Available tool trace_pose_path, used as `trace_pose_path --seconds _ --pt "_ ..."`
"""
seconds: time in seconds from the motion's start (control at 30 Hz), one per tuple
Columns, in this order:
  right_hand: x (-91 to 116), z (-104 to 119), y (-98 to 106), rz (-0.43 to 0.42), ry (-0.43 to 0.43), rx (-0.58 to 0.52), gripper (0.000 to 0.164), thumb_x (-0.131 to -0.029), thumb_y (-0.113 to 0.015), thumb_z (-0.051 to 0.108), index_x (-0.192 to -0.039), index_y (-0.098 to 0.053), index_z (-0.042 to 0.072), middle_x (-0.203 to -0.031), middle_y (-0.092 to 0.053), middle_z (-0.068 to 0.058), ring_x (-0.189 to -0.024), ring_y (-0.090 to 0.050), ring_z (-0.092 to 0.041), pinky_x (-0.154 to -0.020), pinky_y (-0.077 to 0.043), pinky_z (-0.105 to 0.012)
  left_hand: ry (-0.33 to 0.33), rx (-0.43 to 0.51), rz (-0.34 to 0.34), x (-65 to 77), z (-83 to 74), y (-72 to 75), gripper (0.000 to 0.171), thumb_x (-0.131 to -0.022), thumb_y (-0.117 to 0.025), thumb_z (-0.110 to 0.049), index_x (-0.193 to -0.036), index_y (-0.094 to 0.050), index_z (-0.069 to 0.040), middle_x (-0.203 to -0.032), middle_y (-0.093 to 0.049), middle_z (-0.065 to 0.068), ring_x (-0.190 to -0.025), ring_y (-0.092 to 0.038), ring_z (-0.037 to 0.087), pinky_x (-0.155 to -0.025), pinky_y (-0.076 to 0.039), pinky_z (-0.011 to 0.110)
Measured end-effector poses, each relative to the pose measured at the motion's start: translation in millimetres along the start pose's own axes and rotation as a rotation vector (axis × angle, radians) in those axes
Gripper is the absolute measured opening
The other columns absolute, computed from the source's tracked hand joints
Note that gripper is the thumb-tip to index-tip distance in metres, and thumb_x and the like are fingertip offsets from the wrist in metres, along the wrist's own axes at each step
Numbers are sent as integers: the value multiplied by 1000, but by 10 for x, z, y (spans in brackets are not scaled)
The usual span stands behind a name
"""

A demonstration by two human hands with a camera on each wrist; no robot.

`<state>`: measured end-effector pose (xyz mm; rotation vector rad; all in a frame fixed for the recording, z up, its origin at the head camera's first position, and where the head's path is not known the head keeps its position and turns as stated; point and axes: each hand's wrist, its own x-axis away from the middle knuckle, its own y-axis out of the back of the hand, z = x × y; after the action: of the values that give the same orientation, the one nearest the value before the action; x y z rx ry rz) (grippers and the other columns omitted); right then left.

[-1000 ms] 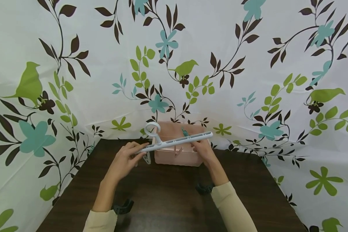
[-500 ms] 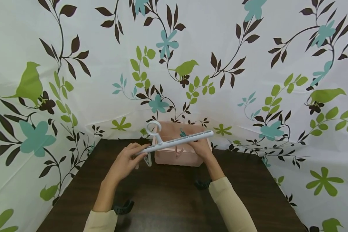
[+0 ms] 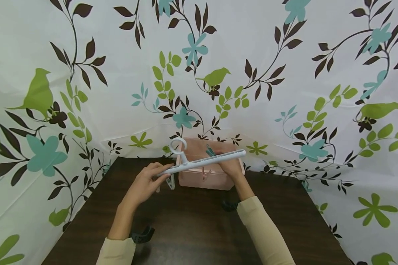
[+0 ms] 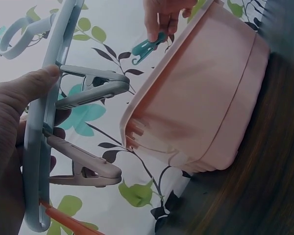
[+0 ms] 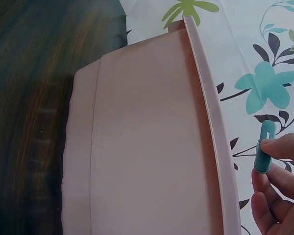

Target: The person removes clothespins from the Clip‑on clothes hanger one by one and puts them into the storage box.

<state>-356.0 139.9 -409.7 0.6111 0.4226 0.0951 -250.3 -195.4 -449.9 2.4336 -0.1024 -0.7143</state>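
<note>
A light blue clothes hanger (image 3: pixel 202 162) is held level by my left hand (image 3: pixel 144 184), thumb on one side of its bar and fingers on the other, near one end. Clipped along the bar in the left wrist view are a grey-green clothespin (image 4: pixel 98 83), a pale pink clothespin (image 4: pixel 83 159) and an orange one (image 4: pixel 71 223). Behind the hanger, my right hand (image 3: pixel 231 167) pinches a teal clothespin (image 5: pixel 265 147) between thumb and fingers, up over the bin's rim. In the head view the hanger bar partly covers those fingers.
A pink plastic bin (image 3: pixel 202 181) stands at the back of the dark wood table (image 3: pixel 192 228), close to the patterned cloth backdrop (image 3: pixel 119 92). Dark wrist mounts (image 3: pixel 142 235) hang under both forearms.
My right hand has moved a little left behind the hanger, and the teal clothespin now tilts further left. My left hand keeps its hold on the hanger. The head view has shifted slightly.
</note>
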Motion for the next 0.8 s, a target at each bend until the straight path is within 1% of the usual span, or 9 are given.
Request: trace_pose_path --seconds 0.13,0.27,0.4,0.47,0.53,0.6,0.67,0.77,0.8 --pt "3 6 -8 -1 -10 -23 31 -104 -73 12 -128 -74 -8 -124 -75 -28 -112 -72 -41 -95 -59 -46 -11 6 9 -11 2 -3 40 -106 -70 -32 -146 -70 -28 -108 -64 -8 -64 -58 8 -69 -54 29" --pt "17 10 -16 17 -45 -77 34 -104 -71 12 -130 -71 -10 -123 -74 -29 -106 -72 -37 -89 -57 -37 -1 8 23 -16 0 -11 40 -106 -71 -31 -146 -70 -27 -108 -64 -8 -64 -59 10 -69 -53 29" --pt "41 -6 -23 51 -82 -74 36 -106 -67 12 -133 -67 -12 -129 -72 -29 -113 -71 -38 -96 -58 -41 31 -6 29 -13 -12 -10 40 -106 -71 -32 -146 -70 -30 -107 -64 -10 -68 -59 12 -72 -51 32" --pt "47 -11 -34 63 -91 -73 35 -108 -65 13 -133 -67 -12 -132 -71 -29 -118 -70 -39 -99 -57 -44 32 -19 21 -12 -15 -5 40 -106 -71 -32 -146 -70 -30 -107 -64 -10 -72 -59 12 -76 -49 34" --pt "51 -6 -47 62 -90 -82 33 -109 -64 12 -133 -67 -12 -132 -71 -30 -118 -69 -39 -99 -56 -43 28 -29 11 -13 -16 0 40 -105 -72 -32 -145 -70 -31 -106 -64 -11 -77 -57 12 -79 -47 36" --pt "59 15 -53 34 -96 -95 33 -109 -65 16 -131 -70 -8 -129 -73 -26 -114 -70 -35 -96 -55 -37 19 -35 5 -13 -18 4 40 -105 -72 -33 -145 -70 -30 -106 -64 -11 -79 -56 12 -80 -45 37" --pt "69 46 -57 -4 -97 -107 31 -109 -65 19 -128 -73 -5 -122 -75 -23 -105 -69 -28 -89 -53 -32 10 -33 2 -14 -18 5 40 -105 -72 -32 -145 -70 -28 -106 -65 -10 -78 -56 10 -80 -46 36" --pt "96 94 -61 -58 -97 -136 28 -109 -65 22 -122 -77 1 -114 -77 -19 -92 -66 -16 -81 -50 -25 10 -20 7 -7 -9 3 40 -105 -72 -31 -145 -71 -25 -106 -64 -9 -69 -57 9 -75 -49 34" --pt "103 106 -64 -71 -93 -155 27 -109 -65 21 -121 -78 0 -112 -77 -21 -89 -65 -13 -79 -50 -24 12 -15 10 -5 -6 3 40 -105 -72 -29 -145 -71 -25 -106 -64 -8 -65 -57 8 -74 -50 33"
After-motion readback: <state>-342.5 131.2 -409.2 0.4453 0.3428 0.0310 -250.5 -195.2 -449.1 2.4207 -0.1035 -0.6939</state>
